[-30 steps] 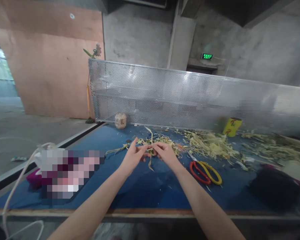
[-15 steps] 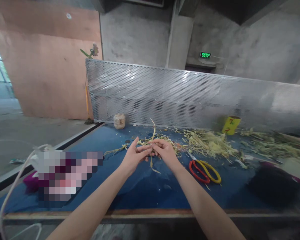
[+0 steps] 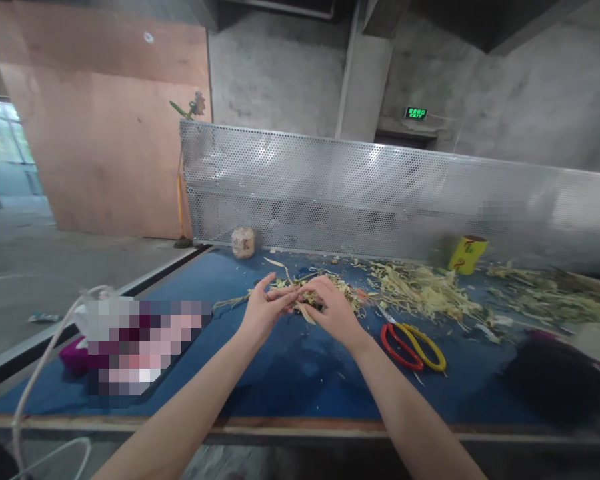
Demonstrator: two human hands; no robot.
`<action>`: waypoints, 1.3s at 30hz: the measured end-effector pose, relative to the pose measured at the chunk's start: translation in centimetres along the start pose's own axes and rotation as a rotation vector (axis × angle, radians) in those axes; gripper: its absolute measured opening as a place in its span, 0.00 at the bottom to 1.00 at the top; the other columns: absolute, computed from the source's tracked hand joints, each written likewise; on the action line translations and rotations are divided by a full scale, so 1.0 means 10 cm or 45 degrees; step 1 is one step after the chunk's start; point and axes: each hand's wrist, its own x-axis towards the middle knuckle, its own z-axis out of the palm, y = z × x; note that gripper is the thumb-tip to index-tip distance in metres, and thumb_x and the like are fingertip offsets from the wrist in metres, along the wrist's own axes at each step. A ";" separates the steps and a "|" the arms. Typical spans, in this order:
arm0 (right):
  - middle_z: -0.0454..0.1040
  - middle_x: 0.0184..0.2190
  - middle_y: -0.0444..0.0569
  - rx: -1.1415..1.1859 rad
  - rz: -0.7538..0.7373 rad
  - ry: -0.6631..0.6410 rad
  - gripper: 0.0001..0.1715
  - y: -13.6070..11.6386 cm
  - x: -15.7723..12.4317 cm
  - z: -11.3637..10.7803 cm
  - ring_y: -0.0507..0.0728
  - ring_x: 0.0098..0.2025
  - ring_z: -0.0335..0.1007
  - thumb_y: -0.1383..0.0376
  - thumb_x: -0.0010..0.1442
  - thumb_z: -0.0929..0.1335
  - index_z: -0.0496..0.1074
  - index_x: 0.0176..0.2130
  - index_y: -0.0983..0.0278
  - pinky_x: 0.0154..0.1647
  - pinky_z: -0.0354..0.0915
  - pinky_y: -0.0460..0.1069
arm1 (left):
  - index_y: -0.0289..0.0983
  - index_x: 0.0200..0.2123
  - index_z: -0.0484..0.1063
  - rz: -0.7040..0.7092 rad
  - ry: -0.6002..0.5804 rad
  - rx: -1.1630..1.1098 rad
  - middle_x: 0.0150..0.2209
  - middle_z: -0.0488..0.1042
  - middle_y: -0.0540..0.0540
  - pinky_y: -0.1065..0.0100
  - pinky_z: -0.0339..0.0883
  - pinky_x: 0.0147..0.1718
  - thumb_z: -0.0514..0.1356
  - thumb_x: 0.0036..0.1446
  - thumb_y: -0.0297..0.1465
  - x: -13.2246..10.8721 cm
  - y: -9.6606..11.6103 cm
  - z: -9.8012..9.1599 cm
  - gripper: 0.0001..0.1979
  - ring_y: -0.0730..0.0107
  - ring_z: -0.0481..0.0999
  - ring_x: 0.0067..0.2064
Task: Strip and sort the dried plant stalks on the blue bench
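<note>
My left hand (image 3: 264,305) and my right hand (image 3: 333,308) meet over the middle of the blue table, fingertips pinched together. Between them is a pale yellow-green plant strip (image 3: 307,315), dried-looking and flat. One thin end rises to the upper left above the fingers, and the other shows by my right thumb. How each fingertip grips it is partly hidden. Below and behind the hands lies a small heap of yellowish plant scraps (image 3: 349,289). Scissors (image 3: 404,347) with one red and one yellow handle rest to the right of my right hand.
A larger pile of pale shredded strips (image 3: 420,287) spreads to the right, with greener stalks (image 3: 540,293) beyond. A yellow cylinder (image 3: 467,255) and a whitish jar-like object (image 3: 243,243) stand near the perforated metal screen (image 3: 300,187). A dark bundle (image 3: 550,377) sits at right, a blurred-out patch at left.
The strip has turned: its upper end now leans left instead of standing upright, and its lower end no longer hangs below the hands. My right fingers have curled more. The view shifted slightly.
</note>
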 end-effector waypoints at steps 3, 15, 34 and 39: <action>0.66 0.32 0.48 0.181 0.108 0.123 0.04 0.06 0.03 0.06 0.52 0.33 0.62 0.66 0.52 0.63 0.67 0.30 0.62 0.32 0.62 0.46 | 0.33 0.55 0.46 0.117 -0.018 0.114 0.27 0.75 0.47 0.73 0.65 0.23 0.65 0.36 0.24 0.02 -0.02 -0.02 0.44 0.71 0.74 0.28; 0.56 0.13 0.35 1.076 0.925 0.026 0.19 0.17 0.02 0.18 0.42 0.11 0.43 0.53 0.44 0.68 0.59 0.21 0.65 0.08 0.41 0.39 | 0.35 0.59 0.42 0.392 -0.088 0.518 0.33 0.75 0.43 0.65 0.66 0.37 0.62 0.42 0.30 -0.09 -0.01 0.00 0.43 0.67 0.74 0.36; 0.53 0.10 0.35 0.813 0.821 -0.010 0.18 0.08 0.03 0.20 0.44 0.11 0.47 0.55 0.44 0.68 0.59 0.19 0.64 0.08 0.46 0.40 | 0.31 0.57 0.48 0.111 0.047 0.293 0.33 0.76 0.39 0.72 0.65 0.25 0.66 0.32 0.25 -0.08 -0.03 -0.04 0.47 0.67 0.74 0.32; 0.53 0.09 0.35 0.888 0.952 -0.125 0.20 0.13 0.01 0.23 0.43 0.09 0.45 0.54 0.46 0.67 0.57 0.17 0.64 0.07 0.43 0.40 | 0.33 0.57 0.47 0.158 -0.019 0.330 0.32 0.76 0.42 0.71 0.65 0.26 0.65 0.33 0.26 -0.10 -0.07 -0.06 0.47 0.70 0.73 0.29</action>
